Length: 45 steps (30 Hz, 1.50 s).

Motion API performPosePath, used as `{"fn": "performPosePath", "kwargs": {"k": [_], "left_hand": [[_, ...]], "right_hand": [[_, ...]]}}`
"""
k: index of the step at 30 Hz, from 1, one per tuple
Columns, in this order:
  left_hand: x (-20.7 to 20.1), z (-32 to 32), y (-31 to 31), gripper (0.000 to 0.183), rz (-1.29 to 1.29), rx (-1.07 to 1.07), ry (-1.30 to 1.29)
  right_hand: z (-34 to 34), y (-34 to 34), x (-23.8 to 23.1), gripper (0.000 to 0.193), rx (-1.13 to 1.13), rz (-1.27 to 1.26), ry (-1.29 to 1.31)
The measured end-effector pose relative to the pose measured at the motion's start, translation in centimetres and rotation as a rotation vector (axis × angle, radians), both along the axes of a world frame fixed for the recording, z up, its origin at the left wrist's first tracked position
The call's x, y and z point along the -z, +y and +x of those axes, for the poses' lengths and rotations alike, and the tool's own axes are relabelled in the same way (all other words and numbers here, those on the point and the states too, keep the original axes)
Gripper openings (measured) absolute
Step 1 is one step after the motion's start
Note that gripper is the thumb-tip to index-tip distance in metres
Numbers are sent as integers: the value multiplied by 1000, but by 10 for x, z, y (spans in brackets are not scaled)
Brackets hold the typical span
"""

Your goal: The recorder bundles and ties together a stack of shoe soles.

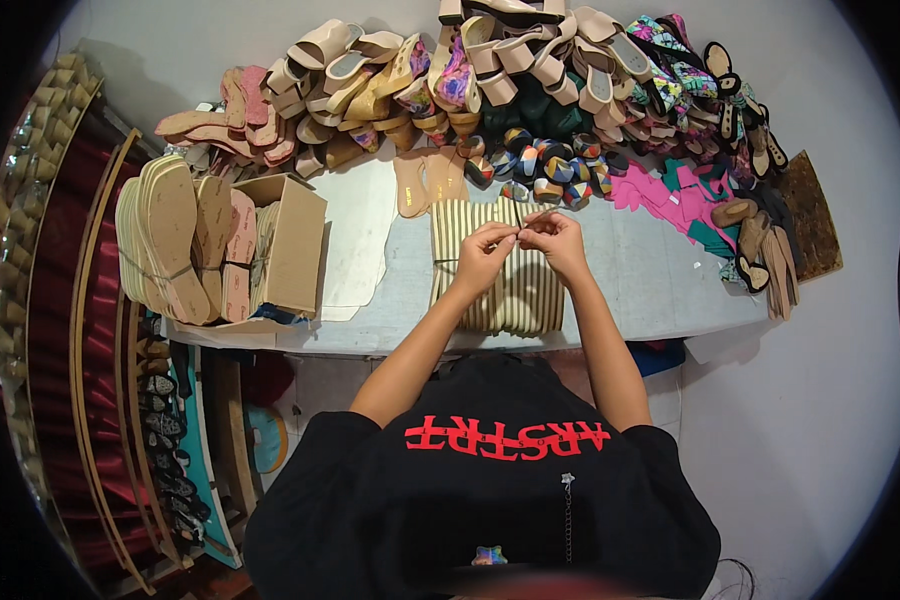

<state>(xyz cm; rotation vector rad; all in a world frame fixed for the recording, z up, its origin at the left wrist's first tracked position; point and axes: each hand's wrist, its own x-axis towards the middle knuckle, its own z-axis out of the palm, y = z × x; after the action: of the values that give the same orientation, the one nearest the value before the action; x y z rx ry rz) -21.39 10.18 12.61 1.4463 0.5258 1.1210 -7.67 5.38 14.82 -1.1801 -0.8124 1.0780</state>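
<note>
A row of insoles (500, 300), packed on edge so that cream and dark stripes show, lies on the table in front of me. A thin dark band crosses its left side. Over the middle of the row, my left hand (487, 252) and my right hand (557, 243) meet with fingertips pinched together. Between them is a thin dark cord (518, 210), which runs over the far edge of the row. Its ends are hidden by my fingers. Just beyond the row lie a few flat tan insoles (425, 180).
An open cardboard box (295, 250) with tied insole bundles (170, 235) stands at left, beside white sheets (355, 230). Heaped sandals (440, 80) line the back wall. Multicoloured shoe pieces (550, 165), pink scraps (665, 195) and a brown board (808, 220) lie right.
</note>
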Motion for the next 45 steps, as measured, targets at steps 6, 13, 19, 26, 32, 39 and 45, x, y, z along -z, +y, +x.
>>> {"fn": "performPosePath", "kwargs": {"k": [6,13,19,26,32,39,45], "left_hand": [[-20,-3,11,15,-249,119,218],[-26,-5,22,11,-358,183,282],[-36,-3,11,11,-391,89,262],[-49,-8,4,15,-268,9,372],[-54,-8,1,12,-234,-18,397],[-53,-10,10,10,-132,31,460],[-53,-11,20,9,45,45,559]], "right_hand": [[-6,-3,12,12,76,134,-370],[0,-10,6,11,6,347,-429],[22,0,-3,15,-236,155,-259],[23,15,-10,11,-393,24,-196],[28,18,-13,9,-403,89,-423],[27,16,-14,11,-367,133,-529],[28,17,-17,13,-419,65,-472]]}}
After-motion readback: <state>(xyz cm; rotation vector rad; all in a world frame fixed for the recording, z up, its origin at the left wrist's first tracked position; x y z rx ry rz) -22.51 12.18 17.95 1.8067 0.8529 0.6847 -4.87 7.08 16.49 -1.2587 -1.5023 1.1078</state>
